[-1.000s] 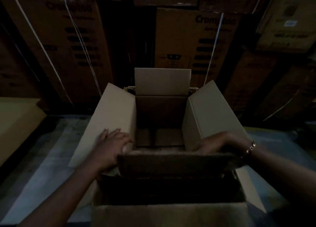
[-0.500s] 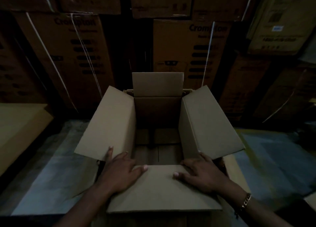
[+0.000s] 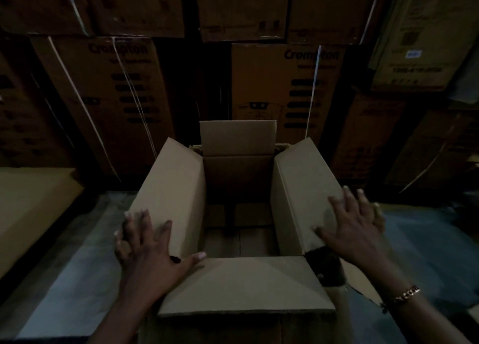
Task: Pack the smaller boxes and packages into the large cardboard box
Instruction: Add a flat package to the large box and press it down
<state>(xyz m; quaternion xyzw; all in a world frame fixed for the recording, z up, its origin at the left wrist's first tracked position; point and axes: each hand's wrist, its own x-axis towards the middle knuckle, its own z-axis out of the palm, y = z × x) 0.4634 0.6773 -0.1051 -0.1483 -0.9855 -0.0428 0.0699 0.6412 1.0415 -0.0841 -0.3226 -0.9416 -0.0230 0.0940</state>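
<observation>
Pale grey floor (image 3: 77, 279), dimly lit and patchy. Bears at centre a large cardboard box (image 3: 241, 286), flaps open. Bears at left a flat brown cardboard slab (image 3: 31, 209), well apart. Bears along far side stacked printed cartons (image 3: 285, 89), several white-strapped.

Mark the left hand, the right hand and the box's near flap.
left hand (image 3: 147, 255), head view, back of the hand.
right hand (image 3: 355, 232), head view, back of the hand.
near flap (image 3: 246, 284), head view, middle of its upper face.

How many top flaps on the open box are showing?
4: far flap upright, left flap beneath the left hand, right flap beneath the right hand, near flap folded outward; none hidden.
</observation>
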